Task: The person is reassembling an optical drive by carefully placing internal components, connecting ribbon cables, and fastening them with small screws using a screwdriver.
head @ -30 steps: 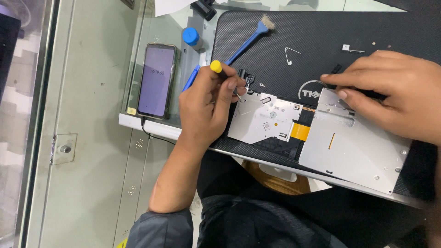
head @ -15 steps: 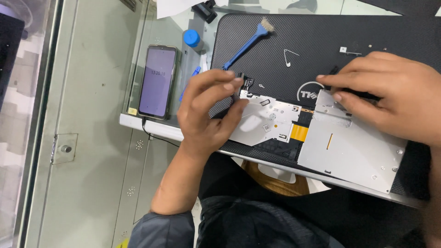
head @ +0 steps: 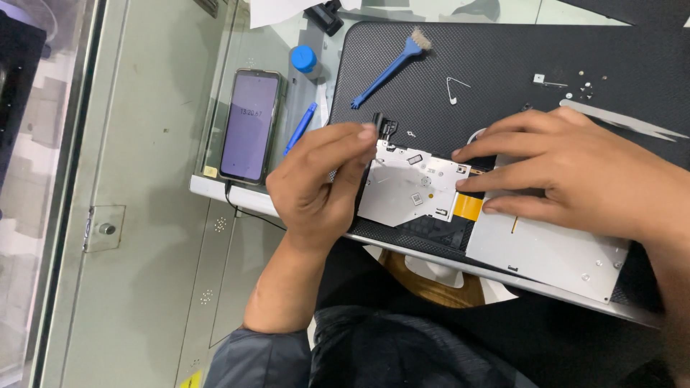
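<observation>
While both hands press, the optical drive [head: 496, 215] lies opened.

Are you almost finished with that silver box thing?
Partway, I think. Done: tiny screws and a small bracket lie loose on the black laptop lid. In hand: the left hand pinches at the silver drive's corner while the right hand presses it flat. Left: its metal cover plates are on.
</observation>
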